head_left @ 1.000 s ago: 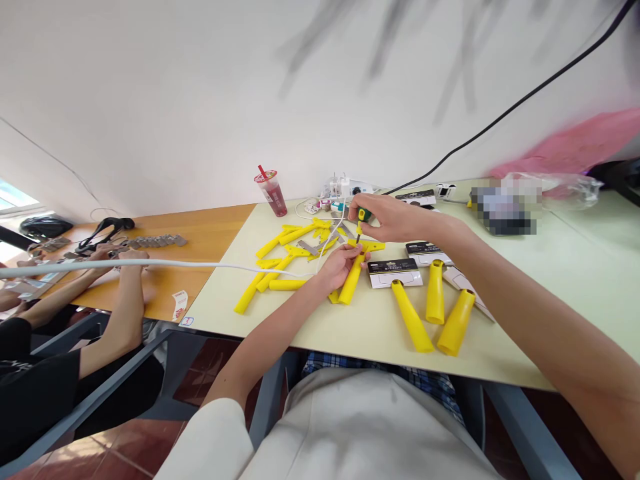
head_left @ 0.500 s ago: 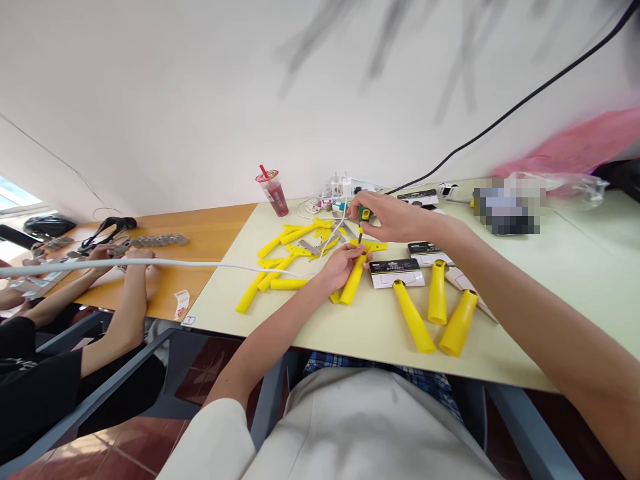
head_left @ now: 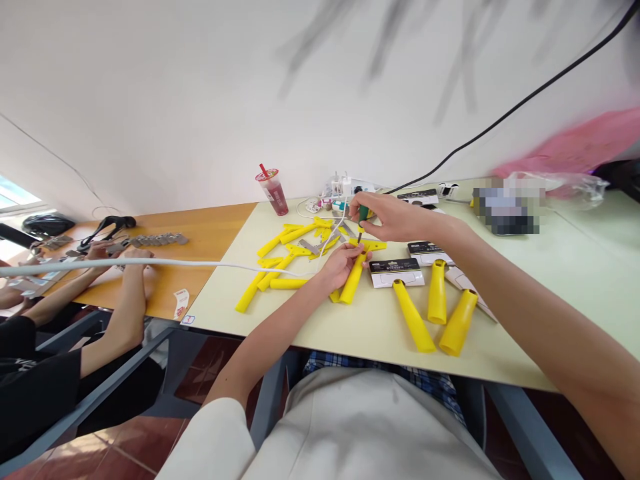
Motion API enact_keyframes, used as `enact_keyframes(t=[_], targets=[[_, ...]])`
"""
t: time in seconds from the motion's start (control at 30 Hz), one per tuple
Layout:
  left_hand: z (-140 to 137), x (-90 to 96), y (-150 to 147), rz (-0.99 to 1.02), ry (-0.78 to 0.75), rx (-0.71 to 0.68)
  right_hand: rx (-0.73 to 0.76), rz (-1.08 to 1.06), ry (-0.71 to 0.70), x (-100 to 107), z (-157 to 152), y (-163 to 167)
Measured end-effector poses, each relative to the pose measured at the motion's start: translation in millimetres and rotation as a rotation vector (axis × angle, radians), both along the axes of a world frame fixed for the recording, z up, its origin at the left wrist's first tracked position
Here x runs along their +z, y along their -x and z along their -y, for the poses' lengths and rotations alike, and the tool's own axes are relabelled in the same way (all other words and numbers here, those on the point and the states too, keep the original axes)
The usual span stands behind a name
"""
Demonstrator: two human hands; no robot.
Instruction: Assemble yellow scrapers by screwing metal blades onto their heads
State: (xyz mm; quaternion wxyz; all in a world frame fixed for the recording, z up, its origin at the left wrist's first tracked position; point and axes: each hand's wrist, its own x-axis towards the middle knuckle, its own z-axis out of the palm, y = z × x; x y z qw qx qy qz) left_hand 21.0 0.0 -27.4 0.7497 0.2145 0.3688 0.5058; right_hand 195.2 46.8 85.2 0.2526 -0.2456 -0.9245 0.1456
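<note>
My left hand [head_left: 341, 268] is closed around a yellow scraper [head_left: 354, 279] with a wide flat head and a tube handle, held just over the table. From above, my right hand [head_left: 376, 215] grips a screwdriver [head_left: 363, 215] with a green and yellow handle. Its shaft points down at the scraper's head; the tip's contact is hard to make out. Left of my hands lies a pile of yellow scraper parts [head_left: 273, 270] with flat metal blades [head_left: 309, 249] among them. Yellow handle tubes [head_left: 414, 319] lie to the right, beside black-and-white packaged cards [head_left: 397, 273].
A drink cup [head_left: 274, 192] with a red straw stands near the wall. A power strip [head_left: 345, 185] with plugs sits behind my hands. One white cable [head_left: 240, 266] crosses from the left. At the wooden table [head_left: 210, 230], a co-worker's arms [head_left: 131, 287] rest near metal pieces.
The screwdriver's handle has turned in my right hand, showing more green now. My left hand and the scraper stay nearly in place.
</note>
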Motion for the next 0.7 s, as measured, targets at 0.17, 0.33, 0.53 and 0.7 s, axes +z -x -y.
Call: enact_keyframes(t=[0.17, 0.33, 0.53, 0.7], targets=[[1.6, 0.4, -1.9, -0.003, -0.011, 0.003, -0.043, 0.027, -0.021, -1.2, -1.7, 5.0], [2.4, 1.7, -2.0, -0.011, -0.01, -0.011, -0.05, 0.022, -0.05, -3.6, -1.9, 2.7], [2.0, 4.1, -0.9, -0.009, 0.001, 0.006, 0.002, -0.008, -0.002, -4.4, -4.1, 2.3], [2.8, 1.9, -2.5, -0.02, -0.022, -0.003, -0.073, 0.04, -0.121, -4.8, -6.0, 1.1]])
